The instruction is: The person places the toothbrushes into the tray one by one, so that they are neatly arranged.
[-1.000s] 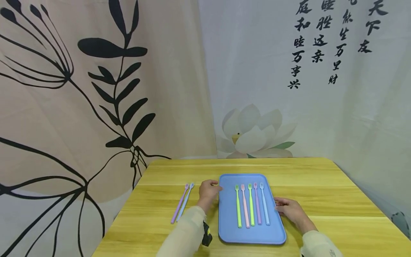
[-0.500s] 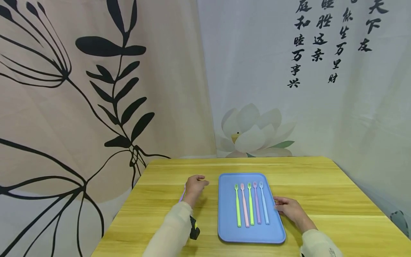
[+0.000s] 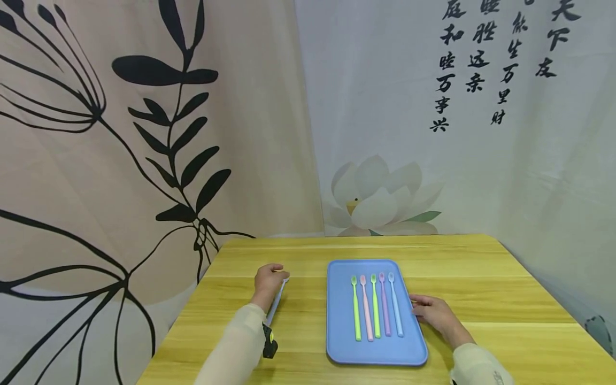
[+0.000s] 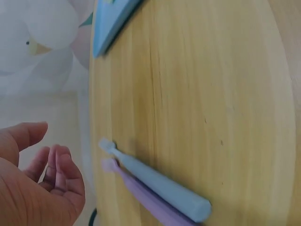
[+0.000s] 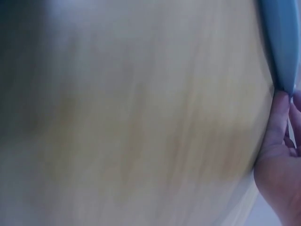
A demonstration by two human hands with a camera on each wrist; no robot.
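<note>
My left hand [image 3: 269, 280] hovers over two toothbrushes on the table left of the tray, thumb apart from loosely bent fingers, holding nothing. In the left wrist view a blue toothbrush [image 4: 160, 181] lies beside a purple toothbrush [image 4: 143, 193], their heads near the hand. From the head view the hand and sleeve hide the purple one and part of the blue one. My right hand [image 3: 435, 314] touches the right rim of the blue tray [image 3: 340, 321] with its fingertips. On the tray lies a row of several toothbrushes, including a pink toothbrush [image 3: 368, 313] and a light-blue toothbrush [image 3: 397, 310].
The wooden table [image 3: 481, 283] runs back to a printed curtain [image 3: 260, 133] with plants, a lotus and written characters. A dark wrist device [image 3: 270, 342] sits at the left cuff.
My left hand has left the tray's left rim and moved left to above the two loose toothbrushes. My right hand has stayed at the tray's right rim.
</note>
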